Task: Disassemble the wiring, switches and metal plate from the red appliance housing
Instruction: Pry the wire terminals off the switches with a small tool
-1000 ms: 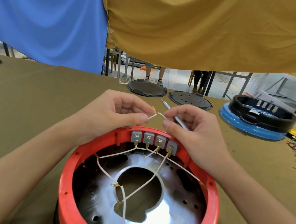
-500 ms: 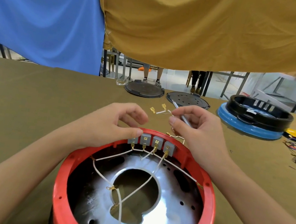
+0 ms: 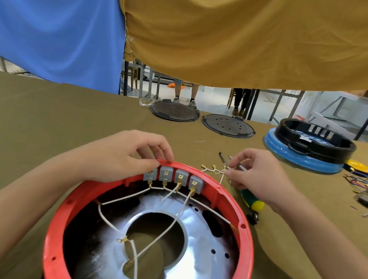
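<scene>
red housing (image 3: 150, 249) opens upward, left hand (image 3: 125, 157) gripping its rim, right hand (image 3: 256, 174) pinching loose wires (image 3: 215, 169)

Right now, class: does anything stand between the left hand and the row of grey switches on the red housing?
Nothing visible does. The left hand already rests on the red housing rim, its thumb touching the leftmost of the grey switches. White wires still run from the terminals beneath them.

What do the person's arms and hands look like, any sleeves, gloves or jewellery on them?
Both forearms are bare up to the picture's edge, with no sleeves showing. The left hand and right hand wear no gloves, and no rings, watch or wristband can be seen. The fingernails look short and unpainted.
</scene>
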The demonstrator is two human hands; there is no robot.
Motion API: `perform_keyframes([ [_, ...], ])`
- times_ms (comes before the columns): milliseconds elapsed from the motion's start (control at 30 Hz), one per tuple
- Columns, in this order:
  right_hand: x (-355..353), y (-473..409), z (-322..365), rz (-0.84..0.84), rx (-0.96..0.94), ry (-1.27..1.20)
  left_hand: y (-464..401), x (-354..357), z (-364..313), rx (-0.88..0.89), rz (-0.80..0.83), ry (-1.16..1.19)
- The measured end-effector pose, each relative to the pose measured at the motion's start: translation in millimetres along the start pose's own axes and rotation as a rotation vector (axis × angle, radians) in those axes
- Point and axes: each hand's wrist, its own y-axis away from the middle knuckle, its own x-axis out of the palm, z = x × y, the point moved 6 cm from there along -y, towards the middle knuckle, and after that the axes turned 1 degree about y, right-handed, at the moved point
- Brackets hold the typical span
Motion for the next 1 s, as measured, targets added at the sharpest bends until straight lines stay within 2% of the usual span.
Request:
perform_keyframes([
  [133, 5.7, 7.1, 12.2, -0.055, -0.103, 0.313, 1.1, -0.5, -2.0, 0.021, -0.014, -0.009],
  [333, 0.2, 8.2, 17.0, -0.089, -0.154, 0.400, 0.7, -1.3, -5.4, 0.050, -0.051, -0.073],
  [467, -8.2, 6.0, 19.4, -0.144, -0.229, 0.268, 2.2, -0.2, -7.1, 0.076, -0.054, -0.119],
  [633, -4.9, 11.2, 29.0, -0.004, -0.310, -0.117, 3.1, 6.6, -13.7, 0.142, 0.040, -0.143],
  [800, -2.0, 27.1, 50.7, 0.073, -0.449, -0.265, 4.4, 14.5, -13.9, 0.136, 0.142, -0.161],
  [1000, 2.3, 40.8, 63.6, 0.199, -0.478, -0.387, 5.4, 12.7, -15.9, 0.137, 0.134, -0.237],
])
